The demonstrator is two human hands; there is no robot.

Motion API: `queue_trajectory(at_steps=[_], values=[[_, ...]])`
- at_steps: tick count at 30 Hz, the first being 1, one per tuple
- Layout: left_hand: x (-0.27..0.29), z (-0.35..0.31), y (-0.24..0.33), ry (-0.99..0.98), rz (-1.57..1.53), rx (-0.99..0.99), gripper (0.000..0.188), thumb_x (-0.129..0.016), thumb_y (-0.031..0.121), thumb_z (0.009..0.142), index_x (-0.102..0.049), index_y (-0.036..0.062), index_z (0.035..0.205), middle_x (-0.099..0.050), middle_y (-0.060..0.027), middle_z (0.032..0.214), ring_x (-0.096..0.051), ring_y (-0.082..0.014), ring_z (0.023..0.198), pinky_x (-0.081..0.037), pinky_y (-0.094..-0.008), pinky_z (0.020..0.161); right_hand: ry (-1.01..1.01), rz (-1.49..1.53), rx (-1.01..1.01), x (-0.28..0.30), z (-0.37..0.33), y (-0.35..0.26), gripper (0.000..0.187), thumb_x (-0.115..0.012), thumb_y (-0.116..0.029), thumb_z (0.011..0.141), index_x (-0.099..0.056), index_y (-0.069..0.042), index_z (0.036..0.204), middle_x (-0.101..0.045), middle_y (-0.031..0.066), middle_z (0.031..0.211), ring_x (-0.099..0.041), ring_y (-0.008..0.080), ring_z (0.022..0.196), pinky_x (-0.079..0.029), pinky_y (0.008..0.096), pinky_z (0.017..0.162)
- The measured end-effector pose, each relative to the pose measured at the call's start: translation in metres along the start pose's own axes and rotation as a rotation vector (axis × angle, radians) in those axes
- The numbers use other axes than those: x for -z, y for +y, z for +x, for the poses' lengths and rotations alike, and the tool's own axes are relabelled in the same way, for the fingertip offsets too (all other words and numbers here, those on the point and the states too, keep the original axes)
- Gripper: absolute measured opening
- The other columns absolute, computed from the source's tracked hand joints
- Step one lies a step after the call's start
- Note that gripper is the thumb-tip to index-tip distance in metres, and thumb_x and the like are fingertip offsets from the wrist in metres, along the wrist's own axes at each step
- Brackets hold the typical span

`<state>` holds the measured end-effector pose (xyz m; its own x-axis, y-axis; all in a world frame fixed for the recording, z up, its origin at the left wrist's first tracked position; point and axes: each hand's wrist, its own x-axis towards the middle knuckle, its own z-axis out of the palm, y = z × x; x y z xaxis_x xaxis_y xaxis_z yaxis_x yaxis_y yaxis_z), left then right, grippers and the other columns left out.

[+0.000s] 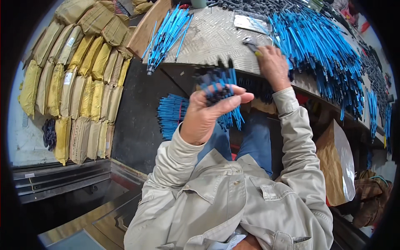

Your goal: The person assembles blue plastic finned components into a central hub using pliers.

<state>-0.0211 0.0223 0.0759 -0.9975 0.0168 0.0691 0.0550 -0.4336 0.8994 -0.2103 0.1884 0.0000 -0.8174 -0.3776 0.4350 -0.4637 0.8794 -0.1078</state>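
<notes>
My left hand [208, 108] is closed round a bundle of thin blue rods with black ends [227, 83], held upright off the table's near edge. The top of the bundle is smeared by motion. At the table's front edge, my right hand [273, 64] closes on a pair of pliers [251, 43] with a grey metal head and a yellowish grip, which lies low over the patterned tabletop [208, 37]. Part of the grip is hidden by the fingers. Right of that hand spreads a large heap of blue rods [316, 50]. A smaller loose pile of blue rods [168, 35] lies at the far left.
A wooden board [146, 29] edges the table's left side. Below stands a tied stack of blue rods [170, 116] by my knees. Wrapped yellow and tan parcels [83, 79] are piled at the left. A paper sack [333, 162] stands at the right. Black parts [237, 5] lie far back.
</notes>
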Motion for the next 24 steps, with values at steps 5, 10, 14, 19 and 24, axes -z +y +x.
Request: queue_trajectory(at_steps=[5,10,14,19,24], values=[[0.004,0.006,-0.026,0.005,-0.028,0.169,0.017,-0.061,0.0,0.082,-0.064,-0.0005,0.099,-0.067,-0.0122,0.091,-0.063,-0.0199,0.089,-0.049,-0.0304,0.082,0.369,0.873,0.083,0.053,-0.039,-0.032,0.017,-0.064,-0.007,0.075,-0.067,-0.008,0.092,-0.061,0.0097,0.105,-0.056,0.025,0.098,-0.042,0.0344,0.085],[-0.002,0.012,-0.047,-0.122,0.103,0.075,0.022,-0.063,-0.001,0.081,-0.064,-0.0002,0.103,-0.066,-0.0056,0.094,-0.061,-0.0108,0.087,-0.05,-0.0249,0.078,0.206,1.047,0.179,0.085,-0.087,-0.048,0.016,-0.067,-0.007,0.074,-0.067,-0.004,0.09,-0.06,0.0108,0.105,-0.052,0.0236,0.104,-0.041,0.0334,0.088],[-0.01,0.009,-0.056,-0.176,0.189,0.014,0.023,-0.063,0.0,0.082,-0.065,0.0018,0.104,-0.065,-0.002,0.092,-0.058,-0.0081,0.086,-0.049,-0.0243,0.077,0.141,1.189,0.147,0.09,-0.1,-0.046,0.017,-0.068,-0.007,0.073,-0.067,-0.003,0.09,-0.059,0.0103,0.109,-0.049,0.0237,0.108,-0.04,0.0343,0.09],[-0.023,0.004,-0.048,-0.165,0.105,0.109,0.022,-0.064,0.001,0.081,-0.065,0.0023,0.103,-0.064,0.0006,0.089,-0.055,-0.0063,0.081,-0.047,-0.0231,0.074,0.136,1.297,0.019,0.091,-0.113,-0.043,0.017,-0.069,-0.007,0.072,-0.067,-0.004,0.089,-0.058,0.0097,0.113,-0.048,0.0249,0.11,-0.037,0.0352,0.093],[-0.016,0.001,-0.059,-0.279,0.234,0.046,0.02,-0.065,0.002,0.081,-0.066,0.002,0.101,-0.064,0.0012,0.087,-0.055,-0.006,0.078,-0.047,-0.0234,0.071,0.119,1.231,0.075,0.105,-0.114,-0.051,0.017,-0.07,-0.007,0.071,-0.068,-0.005,0.088,-0.057,0.0096,0.114,-0.048,0.025,0.11,-0.037,0.0358,0.093]])
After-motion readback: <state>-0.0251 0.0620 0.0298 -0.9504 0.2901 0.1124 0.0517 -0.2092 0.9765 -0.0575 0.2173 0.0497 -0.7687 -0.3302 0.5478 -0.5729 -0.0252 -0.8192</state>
